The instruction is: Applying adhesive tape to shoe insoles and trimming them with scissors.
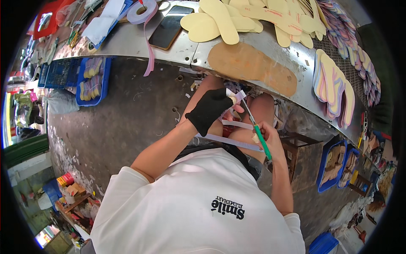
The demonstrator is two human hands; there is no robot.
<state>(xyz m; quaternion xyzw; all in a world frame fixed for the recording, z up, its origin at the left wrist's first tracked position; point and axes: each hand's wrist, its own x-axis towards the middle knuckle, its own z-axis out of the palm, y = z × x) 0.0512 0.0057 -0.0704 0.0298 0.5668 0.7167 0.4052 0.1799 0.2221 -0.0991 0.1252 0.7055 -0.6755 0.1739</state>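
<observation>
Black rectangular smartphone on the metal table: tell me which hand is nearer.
Left. The black-gloved left hand is below and right of the smartphone in the picture; the right hand, holding green-handled metal scissors, is farther off in that direction.

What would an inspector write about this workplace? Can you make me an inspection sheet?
Surface: metal bench, marked, bearing a worn brown sole-shaped piece and yellow insoles.
Job's things: pale strip over the lap; green-handled scissors.
Clutter: phone and tape roll on the bench; scraps on the floor.
Hands: left hand, black-gloved, holds a pale strip end by the blades; right hand, bare, holds the scissors.
Cables: none clearly seen.
Surroundings: blue basket of bundled pieces, at left.
</observation>
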